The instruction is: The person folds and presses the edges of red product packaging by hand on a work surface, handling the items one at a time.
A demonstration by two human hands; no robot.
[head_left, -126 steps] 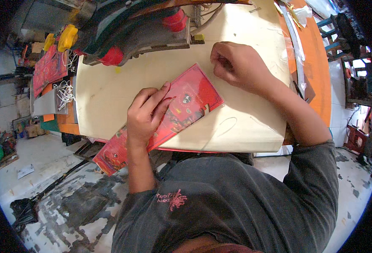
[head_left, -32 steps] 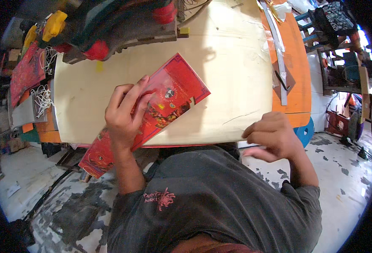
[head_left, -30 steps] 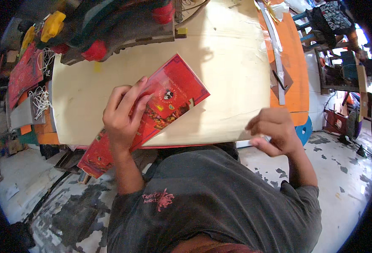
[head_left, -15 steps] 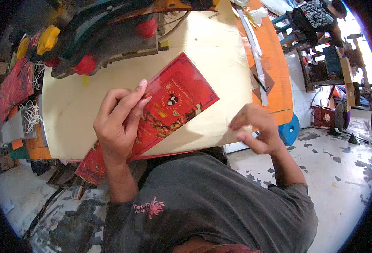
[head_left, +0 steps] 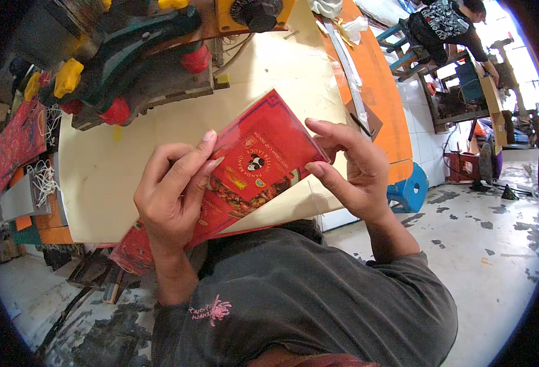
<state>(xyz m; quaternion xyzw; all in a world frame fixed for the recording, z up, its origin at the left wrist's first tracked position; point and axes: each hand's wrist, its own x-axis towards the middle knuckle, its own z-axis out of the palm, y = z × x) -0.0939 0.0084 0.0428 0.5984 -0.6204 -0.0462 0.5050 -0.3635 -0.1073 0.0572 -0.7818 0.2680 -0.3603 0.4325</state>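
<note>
A long, flat red plastic packet (head_left: 263, 177) with a glossy surface and food printing lies slantwise between my hands, its lower end passing behind my left wrist. My left hand (head_left: 174, 183) is closed on its left edge, thumb and forefinger pinched together. At the packet's right corner, my right hand (head_left: 358, 171) has its thumb over the front and its fingers curled round the edge. Partly hidden behind my left hand and forearm, the packet sits above a pale cream tabletop (head_left: 98, 196).
A dark green machine frame (head_left: 141, 46) with red and yellow knobs stands at the far left. Rightward lies an orange board (head_left: 382, 92) bearing a metal ruler (head_left: 346, 67). A blue spool (head_left: 411, 188) is on the floor. Another person (head_left: 443, 27) works at the far right.
My right hand has moved left and up from beside the table onto the packet's right corner. The left hand keeps its pinch. The whole view has shifted slightly.
</note>
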